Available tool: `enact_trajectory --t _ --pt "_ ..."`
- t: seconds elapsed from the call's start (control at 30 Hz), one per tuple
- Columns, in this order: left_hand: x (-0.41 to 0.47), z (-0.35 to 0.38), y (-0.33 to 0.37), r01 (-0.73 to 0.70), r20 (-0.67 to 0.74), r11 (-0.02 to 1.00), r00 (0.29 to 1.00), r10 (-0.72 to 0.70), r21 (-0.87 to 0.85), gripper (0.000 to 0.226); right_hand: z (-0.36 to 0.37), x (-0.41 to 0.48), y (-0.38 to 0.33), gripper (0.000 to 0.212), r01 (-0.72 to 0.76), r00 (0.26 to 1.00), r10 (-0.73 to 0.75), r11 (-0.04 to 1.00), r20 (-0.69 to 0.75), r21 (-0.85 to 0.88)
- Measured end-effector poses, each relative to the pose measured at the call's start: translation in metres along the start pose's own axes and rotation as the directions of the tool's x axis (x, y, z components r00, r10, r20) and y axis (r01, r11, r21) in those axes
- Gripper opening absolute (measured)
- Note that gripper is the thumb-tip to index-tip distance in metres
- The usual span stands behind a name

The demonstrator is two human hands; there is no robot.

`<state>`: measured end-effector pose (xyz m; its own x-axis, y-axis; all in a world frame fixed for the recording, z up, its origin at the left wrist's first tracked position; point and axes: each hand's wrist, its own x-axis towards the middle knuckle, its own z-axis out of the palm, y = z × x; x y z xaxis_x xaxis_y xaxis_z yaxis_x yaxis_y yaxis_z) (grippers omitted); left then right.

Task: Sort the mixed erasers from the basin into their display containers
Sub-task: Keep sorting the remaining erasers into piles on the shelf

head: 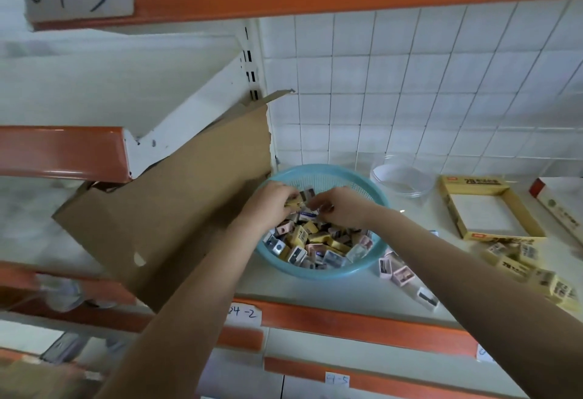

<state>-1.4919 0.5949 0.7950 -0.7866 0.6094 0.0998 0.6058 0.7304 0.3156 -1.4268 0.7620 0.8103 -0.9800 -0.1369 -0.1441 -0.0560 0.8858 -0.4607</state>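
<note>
White shelf (pixel 347 288), blue basin (pixel 315 274) of mixed erasers (pixel 315 241), left hand (pixel 271 206) gripping yellow erasers (pixel 291 201), right hand (pixel 344 209) curled, hold unclear

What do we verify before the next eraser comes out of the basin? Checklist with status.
1. Basin holds mixed erasers: ok.
2. Left hand grip on a yellow eraser: ok.
3. Right hand grip: cannot tell, curled fingers hide it.
4. Yellow display box open, empty inside: ok.
5. Sorted pieces in containers: not ok; pink erasers and yellow pile lie loose on the shelf.
</note>
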Motion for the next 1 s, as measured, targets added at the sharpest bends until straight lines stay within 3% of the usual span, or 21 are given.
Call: enact_trajectory --t 0.17,0.47,0.67,0.8,1.0 --pt "-0.008 -0.004 -0.007 0.005 -0.154 0.971 0.987 -0.043 -0.241 0.041 0.003 -0.007 0.011 0.033 0.032 0.997 -0.033 0.999 0.064 0.004" --pt "-0.012 0.002 -0.007 -0.007 -0.264 0.959 0.962 -0.071 -0.284 0.039 0.018 0.003 0.012 0.028 0.039 0.999 -0.038 0.998 0.009 -0.051" --pt "-0.015 0.002 -0.006 -0.025 -0.279 0.958 0.959 -0.058 -0.286 0.04 0.016 0.003 0.017 0.017 0.033 0.996 -0.015 0.979 -0.091 0.202" --pt "-0.016 -0.001 -0.002 -0.03 -0.295 0.947 0.953 -0.069 -0.32 0.038 0.008 -0.001 0.018 0.012 0.084 0.963 0.052 0.873 -0.263 0.481" --pt "-0.006 -0.006 0.037 -0.103 -0.284 0.945 0.959 0.012 -0.309 0.037 -0.014 -0.034 0.029 0.013 0.084 0.94 0.123 0.822 -0.319 0.564"
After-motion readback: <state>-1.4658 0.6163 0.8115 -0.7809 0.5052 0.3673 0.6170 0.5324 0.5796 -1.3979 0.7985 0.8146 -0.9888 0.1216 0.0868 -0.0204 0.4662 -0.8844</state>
